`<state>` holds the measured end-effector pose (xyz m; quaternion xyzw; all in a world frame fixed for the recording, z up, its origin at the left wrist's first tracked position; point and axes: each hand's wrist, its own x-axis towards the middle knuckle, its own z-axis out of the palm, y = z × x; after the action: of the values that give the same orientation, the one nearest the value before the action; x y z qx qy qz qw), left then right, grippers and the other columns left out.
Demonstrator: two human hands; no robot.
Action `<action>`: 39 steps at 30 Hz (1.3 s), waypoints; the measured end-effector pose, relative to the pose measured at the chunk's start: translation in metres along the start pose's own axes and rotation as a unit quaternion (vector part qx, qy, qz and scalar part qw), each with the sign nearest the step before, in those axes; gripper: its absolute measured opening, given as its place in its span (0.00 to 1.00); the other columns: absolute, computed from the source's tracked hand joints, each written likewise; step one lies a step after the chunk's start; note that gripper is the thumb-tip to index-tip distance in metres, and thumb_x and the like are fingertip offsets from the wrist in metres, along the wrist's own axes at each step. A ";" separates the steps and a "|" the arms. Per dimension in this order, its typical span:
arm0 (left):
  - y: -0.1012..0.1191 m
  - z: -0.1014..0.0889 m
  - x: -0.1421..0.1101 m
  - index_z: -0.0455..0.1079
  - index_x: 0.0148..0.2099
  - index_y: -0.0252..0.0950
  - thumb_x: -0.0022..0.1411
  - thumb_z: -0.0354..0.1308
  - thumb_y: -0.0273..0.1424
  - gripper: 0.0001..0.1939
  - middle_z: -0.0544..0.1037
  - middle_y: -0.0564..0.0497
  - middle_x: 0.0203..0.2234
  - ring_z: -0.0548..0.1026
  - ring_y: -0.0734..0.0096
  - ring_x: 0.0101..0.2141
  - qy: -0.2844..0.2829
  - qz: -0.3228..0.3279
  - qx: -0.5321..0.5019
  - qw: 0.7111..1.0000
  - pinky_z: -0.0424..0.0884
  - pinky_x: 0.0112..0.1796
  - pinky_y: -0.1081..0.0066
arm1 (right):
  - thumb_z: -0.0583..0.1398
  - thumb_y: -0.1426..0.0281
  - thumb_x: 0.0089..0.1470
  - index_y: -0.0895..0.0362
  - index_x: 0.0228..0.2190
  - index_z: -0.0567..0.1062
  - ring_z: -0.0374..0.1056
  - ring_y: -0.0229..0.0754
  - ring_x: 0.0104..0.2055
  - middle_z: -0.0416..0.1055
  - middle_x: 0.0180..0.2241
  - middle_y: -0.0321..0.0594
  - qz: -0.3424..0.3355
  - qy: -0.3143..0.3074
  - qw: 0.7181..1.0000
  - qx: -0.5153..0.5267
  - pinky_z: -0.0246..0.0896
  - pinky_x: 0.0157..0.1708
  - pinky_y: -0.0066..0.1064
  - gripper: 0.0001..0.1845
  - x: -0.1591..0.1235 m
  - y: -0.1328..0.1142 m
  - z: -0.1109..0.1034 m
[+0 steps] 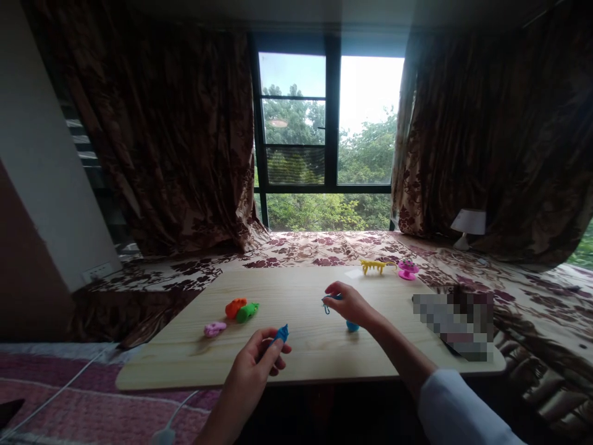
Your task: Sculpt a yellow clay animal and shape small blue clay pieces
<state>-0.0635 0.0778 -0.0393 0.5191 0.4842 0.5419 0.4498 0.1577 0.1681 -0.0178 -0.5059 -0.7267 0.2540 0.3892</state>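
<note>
My left hand (263, 353) is closed over the table's near edge, with a small lump of blue modelling clay (281, 334) pinched between thumb and fingers; its tip is pointed. Farther forward and to the right, my right hand (345, 301) pinches a thin blue clay strand (327, 307), which hangs in a loop from the fingertips. Under my right wrist a round lump of blue clay (353, 326) lies on the wooden table (185, 355), partly hidden by the forearm.
Left on the table lie orange (235, 307), green (247, 312) and pink clay lumps (214, 329). At the back right stand a yellow four-legged figure (373, 266) and a pink stand (407, 270). A pixelated flat object (456, 324) occupies the right side. A white lamp (469, 222) stands beyond.
</note>
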 end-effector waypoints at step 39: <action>0.006 0.041 0.009 0.72 0.37 0.34 0.59 0.53 0.39 0.14 0.70 0.53 0.23 0.66 0.75 0.25 -0.183 -0.075 -0.115 0.974 0.63 0.24 0.75 | 0.59 0.73 0.53 0.52 0.41 0.75 0.63 0.43 0.46 0.72 0.40 0.40 -0.219 0.081 0.972 0.005 0.59 0.47 0.36 0.12 -0.069 -0.030 0.023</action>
<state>-0.0232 0.0886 -0.0326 0.5163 0.3659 0.4546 0.6268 0.1352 0.0936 -0.0291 -0.3514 -0.7846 0.1249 0.4952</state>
